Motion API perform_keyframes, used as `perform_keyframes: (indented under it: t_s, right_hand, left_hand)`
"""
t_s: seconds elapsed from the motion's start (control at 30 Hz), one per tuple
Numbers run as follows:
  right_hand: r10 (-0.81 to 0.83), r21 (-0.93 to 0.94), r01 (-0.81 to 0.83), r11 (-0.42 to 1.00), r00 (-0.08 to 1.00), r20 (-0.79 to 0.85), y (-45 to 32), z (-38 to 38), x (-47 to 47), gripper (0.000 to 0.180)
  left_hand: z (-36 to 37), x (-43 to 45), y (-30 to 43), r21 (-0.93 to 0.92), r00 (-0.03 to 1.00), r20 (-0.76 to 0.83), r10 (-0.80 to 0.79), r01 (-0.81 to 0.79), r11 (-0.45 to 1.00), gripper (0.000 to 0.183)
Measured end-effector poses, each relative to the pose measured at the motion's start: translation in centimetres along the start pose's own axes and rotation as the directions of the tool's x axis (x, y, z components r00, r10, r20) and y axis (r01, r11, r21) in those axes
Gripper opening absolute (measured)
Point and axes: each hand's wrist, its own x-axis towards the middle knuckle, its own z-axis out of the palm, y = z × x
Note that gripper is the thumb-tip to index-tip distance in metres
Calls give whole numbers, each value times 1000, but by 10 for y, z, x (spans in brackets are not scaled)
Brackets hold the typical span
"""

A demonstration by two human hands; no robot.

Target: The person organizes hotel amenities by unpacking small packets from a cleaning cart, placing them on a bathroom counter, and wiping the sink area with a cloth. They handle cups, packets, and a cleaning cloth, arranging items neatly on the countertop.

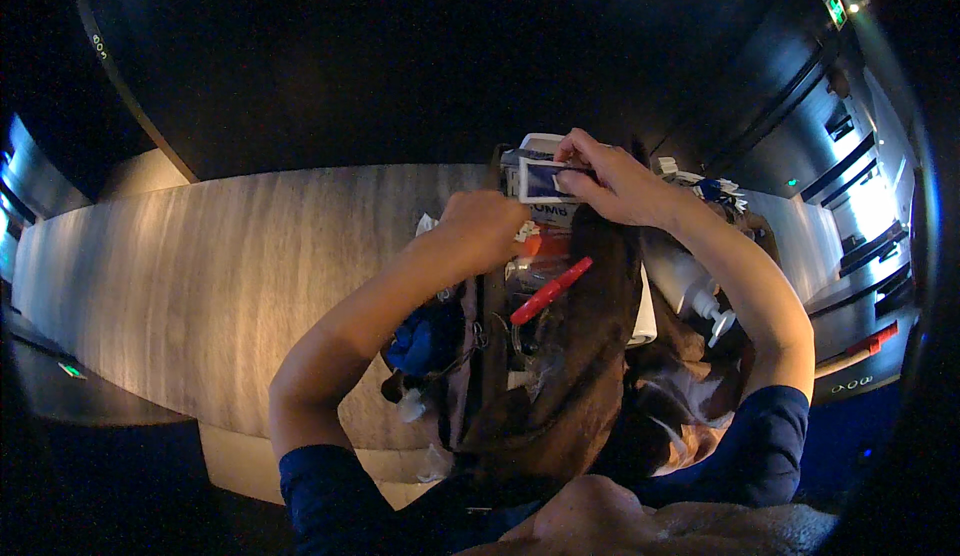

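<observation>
My right hand (pixel 611 181) has its thumb and fingers closed at a small white-rimmed rectangular item (pixel 534 197) with a dark blue middle. Whether that item is a flat packet or an open box is hard to tell. Under it sits a grey box (pixel 553 215) bearing print. Just left of these, my left hand (pixel 484 227) is curled with its knuckles up, so its fingertips are hidden. Small white pieces and an orange-red packet (pixel 551 244) show beside it. Nearer to me, a red pen-like object (pixel 551 291) lies slanted across a brown cloth-sided cart or bag (pixel 592 406).
Right of the brown cloth lies a pump bottle (pixel 694 289), with white packets (pixel 724 192) beyond. A blue bundle (pixel 424 342) hangs on the left side. Streaked carpet (pixel 187 278) runs along a dim corridor with a dark wall (pixel 337 68) ahead. A red-ended stick (pixel 870 342) is at far right.
</observation>
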Motion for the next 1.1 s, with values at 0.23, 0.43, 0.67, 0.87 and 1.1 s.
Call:
perform_keyframes:
  t_s: [0.23,0.43,0.67,0.87,1.1]
  right_hand:
    - [4,-152,26,988,981,195,13,0,-18,49]
    - [-58,155,34,987,987,151,30,-5,-36,39]
    - [7,-316,57,947,980,198,-6,4,-24,46]
    - [-70,101,24,995,873,482,-16,-24,-52,47]
    - [173,-258,45,965,628,758,-55,-16,-40,61]
  left_hand:
    - [-20,9,12,176,963,260,72,-121,977,37]
    - [-7,7,-6,-14,997,-5,82,-82,997,26]
    - [-8,2,-5,-239,893,-435,116,-239,941,24]
    - [-12,-29,-3,-142,972,140,189,-169,975,20]
    - [-11,-17,10,-124,896,156,417,-401,908,15]
